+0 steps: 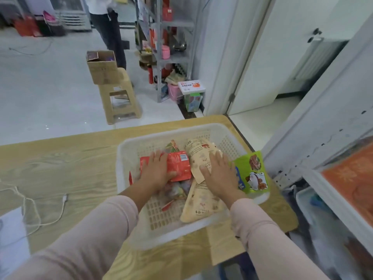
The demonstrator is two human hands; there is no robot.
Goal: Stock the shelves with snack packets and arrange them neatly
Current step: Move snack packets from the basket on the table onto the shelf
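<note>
A white perforated plastic basket (pixel 222 136) stands on a wooden table and holds several snack packets. My left hand (pixel 156 171) lies on a red packet (pixel 179 164) inside the basket, thumb under its near edge. My right hand (pixel 219 174) rests on a beige printed packet (pixel 198 154), thumb spread over it. A second beige packet (pixel 199 207) lies in the near part of the basket. A green packet (pixel 254 172) leans on the basket's right rim. More small wrapped snacks (pixel 175 189) lie under the others.
The wooden table (pixel 60 164) carries a white cable (pixel 36 207) at its left. A white shelf unit (pixel 333 138) stands at the right with an orange package (pixel 351 178). Beyond the table are a beige stool (pixel 121 100) with a cardboard box (pixel 102 66), a metal rack (pixel 171 47) and a standing person (pixel 109 27).
</note>
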